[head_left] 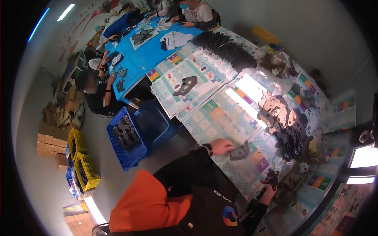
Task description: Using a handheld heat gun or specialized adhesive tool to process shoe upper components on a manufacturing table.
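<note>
Head view: the left hand (221,146) extends palm-down, fingers bent, grip unclear, with a flat grey perforated piece (240,152) just right of them; the upturned right hand (268,193) has fingers closed around a small black object (271,177).

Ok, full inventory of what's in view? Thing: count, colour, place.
Cut-out piece: 1, grey, by left fingertips
Small object: 1, dark, in right hand, kind unclear
Flat piece: 1, grey, farther up printed table
Heaped pieces: many, dark and tan, table's right side
Row of pieces: many, black, table's far part
Printed table: 1, white/teal, under the work
Blue table: 1, beyond it
White cloth: 1, on blue table
Blue crates: 2, floor left
Yellow crates: 2, far left
Cartons: several, brown, far left
Co-workers: at least 4, around blue table
Left hand: 1, over table
Right hand: 1, table's near edge
</note>
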Demonstrator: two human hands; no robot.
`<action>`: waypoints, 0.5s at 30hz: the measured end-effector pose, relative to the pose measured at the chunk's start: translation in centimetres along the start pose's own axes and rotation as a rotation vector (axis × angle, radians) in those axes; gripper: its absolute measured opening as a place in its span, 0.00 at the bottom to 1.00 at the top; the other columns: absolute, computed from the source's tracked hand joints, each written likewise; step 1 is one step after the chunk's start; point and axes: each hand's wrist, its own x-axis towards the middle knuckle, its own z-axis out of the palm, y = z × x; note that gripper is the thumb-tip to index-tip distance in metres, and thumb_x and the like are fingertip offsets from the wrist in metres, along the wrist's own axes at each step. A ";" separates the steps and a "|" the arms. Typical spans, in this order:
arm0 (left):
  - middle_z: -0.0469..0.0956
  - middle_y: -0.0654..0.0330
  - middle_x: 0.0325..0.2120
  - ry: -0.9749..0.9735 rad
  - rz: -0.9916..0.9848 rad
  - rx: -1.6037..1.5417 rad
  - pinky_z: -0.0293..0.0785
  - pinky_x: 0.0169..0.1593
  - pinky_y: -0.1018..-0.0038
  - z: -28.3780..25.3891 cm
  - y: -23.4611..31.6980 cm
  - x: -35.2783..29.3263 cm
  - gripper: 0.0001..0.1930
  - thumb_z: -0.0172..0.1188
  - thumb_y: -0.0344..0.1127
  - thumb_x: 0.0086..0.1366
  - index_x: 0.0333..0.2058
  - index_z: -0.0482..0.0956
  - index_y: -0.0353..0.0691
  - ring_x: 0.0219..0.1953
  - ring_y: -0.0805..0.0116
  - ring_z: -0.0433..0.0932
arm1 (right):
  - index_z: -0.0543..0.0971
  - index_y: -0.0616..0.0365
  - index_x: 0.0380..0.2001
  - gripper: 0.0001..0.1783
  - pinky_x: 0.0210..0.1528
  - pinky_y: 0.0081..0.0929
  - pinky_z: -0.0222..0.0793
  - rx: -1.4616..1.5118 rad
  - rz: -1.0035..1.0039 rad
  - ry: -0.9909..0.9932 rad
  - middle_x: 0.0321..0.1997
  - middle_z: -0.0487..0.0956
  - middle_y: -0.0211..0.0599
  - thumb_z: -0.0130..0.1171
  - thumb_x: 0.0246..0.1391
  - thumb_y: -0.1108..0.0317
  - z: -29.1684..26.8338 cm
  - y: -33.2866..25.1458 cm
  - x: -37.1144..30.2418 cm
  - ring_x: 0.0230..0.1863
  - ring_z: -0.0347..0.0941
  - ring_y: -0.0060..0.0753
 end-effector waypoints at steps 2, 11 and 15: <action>0.80 0.59 0.23 0.050 -0.214 -0.226 0.74 0.29 0.72 -3.9 -0.7 -1.0 0.12 0.57 0.42 0.68 0.38 0.79 0.38 0.21 0.72 0.80 | 0.73 0.64 0.44 0.22 0.17 0.20 0.65 0.042 -0.020 0.023 0.32 0.81 0.43 0.50 0.39 0.77 0.0 0.0 -0.8 0.25 0.76 0.31; 0.76 0.64 0.18 0.678 -0.178 -0.603 0.63 0.19 0.80 -24.0 -14.6 -2.2 0.13 0.53 0.44 0.72 0.39 0.76 0.40 0.15 0.78 0.68 | 0.74 0.62 0.43 0.22 0.16 0.19 0.65 0.011 -0.073 0.142 0.31 0.82 0.44 0.47 0.39 0.76 -1.3 1.7 -5.7 0.24 0.74 0.30; 0.76 0.60 0.18 0.823 -0.322 -0.707 0.64 0.17 0.76 -32.4 -21.1 -3.5 0.13 0.55 0.44 0.71 0.39 0.77 0.38 0.13 0.73 0.69 | 0.74 0.62 0.42 0.21 0.17 0.19 0.64 -0.044 -0.105 0.214 0.31 0.82 0.43 0.47 0.39 0.76 0.7 0.5 -7.7 0.25 0.74 0.28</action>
